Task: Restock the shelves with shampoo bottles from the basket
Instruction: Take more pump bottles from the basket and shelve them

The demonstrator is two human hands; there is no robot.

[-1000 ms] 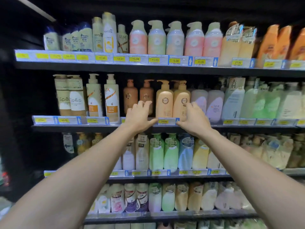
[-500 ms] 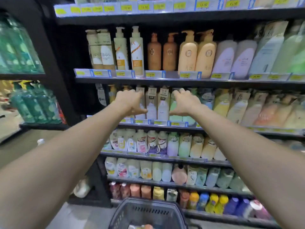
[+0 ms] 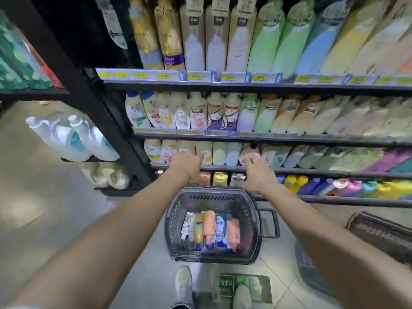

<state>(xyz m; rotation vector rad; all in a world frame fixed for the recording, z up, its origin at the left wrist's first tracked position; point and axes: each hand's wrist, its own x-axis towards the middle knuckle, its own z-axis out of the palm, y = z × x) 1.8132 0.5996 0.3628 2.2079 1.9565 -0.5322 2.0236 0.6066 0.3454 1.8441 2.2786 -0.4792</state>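
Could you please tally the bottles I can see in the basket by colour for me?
Orange bottles: 2
Gold bottle: 1
White bottles: 2
Total: 5 showing in the basket; the picture is blurred, and anything lying beneath them is hidden.

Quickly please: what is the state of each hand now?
Left hand: open, holds nothing.
Right hand: open, fingers spread, holds nothing.
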